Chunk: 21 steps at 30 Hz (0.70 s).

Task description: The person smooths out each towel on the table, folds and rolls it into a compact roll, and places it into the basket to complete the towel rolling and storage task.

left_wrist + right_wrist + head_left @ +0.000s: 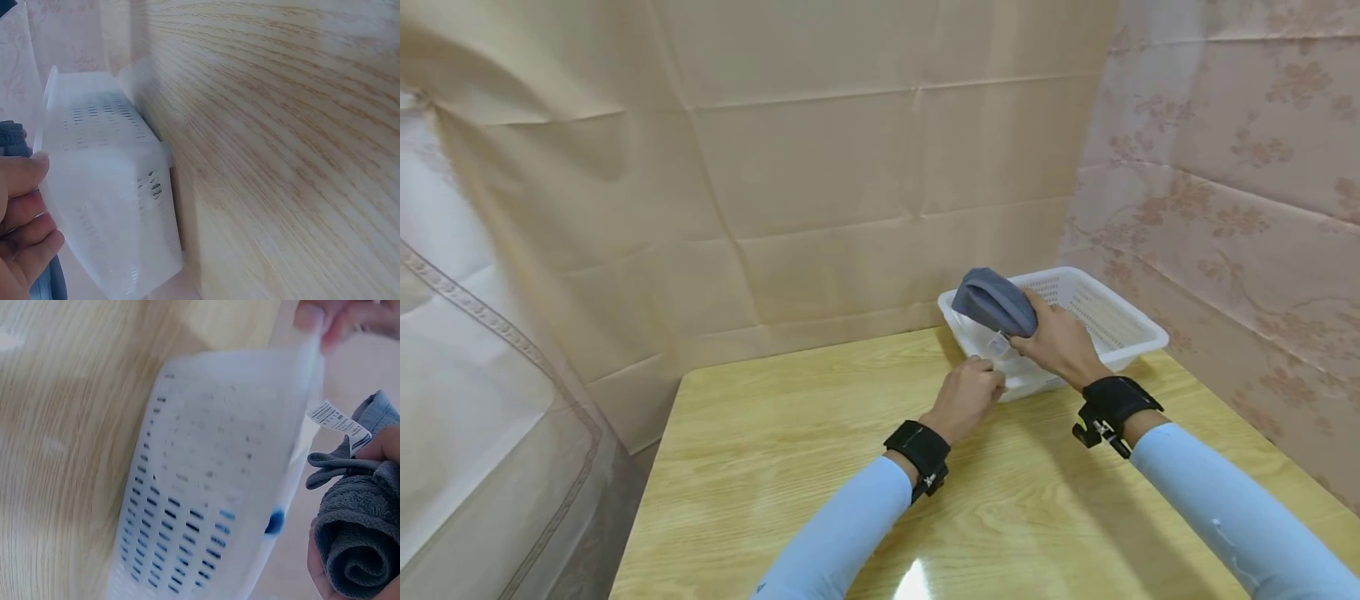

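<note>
A rolled blue-grey towel is held by my right hand over the left part of a white plastic basket. The right wrist view shows the towel's spiral end, a hanging loop and a white printed label near the thumb. At the basket's near left corner, my left hand pinches the rim, its thumb on the edge and the other fingers curled beneath. Slots pierce the basket's side wall.
The basket stands at the back right of a wood-grain table. Behind it hangs a beige cloth, and a pink floral cloth hangs on the right. White fabric drapes at the left.
</note>
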### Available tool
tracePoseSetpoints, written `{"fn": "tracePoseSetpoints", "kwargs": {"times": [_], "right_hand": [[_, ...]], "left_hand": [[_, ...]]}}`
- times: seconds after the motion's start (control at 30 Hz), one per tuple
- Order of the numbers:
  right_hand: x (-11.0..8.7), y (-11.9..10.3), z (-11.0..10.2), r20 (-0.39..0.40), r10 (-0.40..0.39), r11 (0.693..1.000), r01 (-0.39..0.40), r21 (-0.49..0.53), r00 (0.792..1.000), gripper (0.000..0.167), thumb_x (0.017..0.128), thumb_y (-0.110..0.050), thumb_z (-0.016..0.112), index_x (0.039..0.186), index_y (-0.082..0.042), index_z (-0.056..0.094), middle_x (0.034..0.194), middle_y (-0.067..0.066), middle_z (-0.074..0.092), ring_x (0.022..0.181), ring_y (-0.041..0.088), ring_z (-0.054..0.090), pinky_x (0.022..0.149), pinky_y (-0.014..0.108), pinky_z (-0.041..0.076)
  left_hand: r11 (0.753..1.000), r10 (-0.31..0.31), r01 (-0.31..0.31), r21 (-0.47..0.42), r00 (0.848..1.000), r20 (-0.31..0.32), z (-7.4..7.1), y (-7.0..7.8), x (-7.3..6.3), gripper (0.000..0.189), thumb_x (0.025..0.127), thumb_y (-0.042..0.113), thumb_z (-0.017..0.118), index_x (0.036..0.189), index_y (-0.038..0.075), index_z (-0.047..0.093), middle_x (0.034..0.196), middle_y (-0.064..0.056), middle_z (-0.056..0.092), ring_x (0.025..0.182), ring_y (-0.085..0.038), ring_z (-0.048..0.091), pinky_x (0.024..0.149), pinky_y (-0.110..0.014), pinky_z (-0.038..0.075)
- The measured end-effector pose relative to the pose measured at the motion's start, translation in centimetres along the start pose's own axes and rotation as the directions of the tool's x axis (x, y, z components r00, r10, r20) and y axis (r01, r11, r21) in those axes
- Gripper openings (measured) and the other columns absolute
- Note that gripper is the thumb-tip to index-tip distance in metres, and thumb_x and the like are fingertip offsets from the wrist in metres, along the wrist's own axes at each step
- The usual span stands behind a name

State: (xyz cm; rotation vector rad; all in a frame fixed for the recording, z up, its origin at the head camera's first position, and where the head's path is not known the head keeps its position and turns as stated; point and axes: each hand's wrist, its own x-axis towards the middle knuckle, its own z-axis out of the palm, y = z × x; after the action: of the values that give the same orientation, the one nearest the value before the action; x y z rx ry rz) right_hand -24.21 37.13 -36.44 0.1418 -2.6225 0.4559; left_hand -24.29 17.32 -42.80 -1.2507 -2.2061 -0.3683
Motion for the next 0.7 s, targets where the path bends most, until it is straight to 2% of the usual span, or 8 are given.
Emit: {"fn": "tracePoseSetpoints", "kwargs": {"times": [0.3,0.53,0.7], "right_hand": [[0.4,2.4,-1.7,-0.002,0.060,0.998,-0.060,0.015,0.998,0.080,0.085,-0.027,0.077,0.151,0.001,0.042,0.102,0.035,0.065,0.083,0.046,0.065,0.069,0.059,0.049],[0.2,4.2,-1.9,0.013,0.120,0.993,-0.120,0.016,0.993,0.084,0.087,-0.028,0.077,0.154,0.003,0.037,0.110,0.040,0.063,0.087,0.050,0.065,0.071,0.061,0.050],[0.1,5.0,-2.2,0.021,0.142,0.990,-0.142,0.011,0.990,0.083,0.087,-0.027,0.076,0.153,0.003,0.036,0.111,0.042,0.062,0.090,0.052,0.064,0.073,0.063,0.050]], "left_hand": [[1.000,-0.001,0.001,0.007,1.000,0.012,-0.1,0.1,0.5,0.007,0.095,0.022,0.077,0.089,0.018,0.080,0.081,0.006,0.063,0.076,-0.009,0.056,0.069,-0.013,0.045],[1.000,0.010,-0.010,-0.018,1.000,0.006,-0.1,-0.2,0.4,0.007,0.095,0.018,0.077,0.088,0.017,0.079,0.082,0.006,0.063,0.078,-0.009,0.056,0.072,-0.013,0.045],[1.000,0.002,-0.002,-0.005,0.999,0.034,-0.4,-0.1,0.5,0.006,0.096,0.019,0.076,0.090,0.018,0.079,0.083,0.006,0.063,0.080,-0.010,0.057,0.074,-0.014,0.046]]}}
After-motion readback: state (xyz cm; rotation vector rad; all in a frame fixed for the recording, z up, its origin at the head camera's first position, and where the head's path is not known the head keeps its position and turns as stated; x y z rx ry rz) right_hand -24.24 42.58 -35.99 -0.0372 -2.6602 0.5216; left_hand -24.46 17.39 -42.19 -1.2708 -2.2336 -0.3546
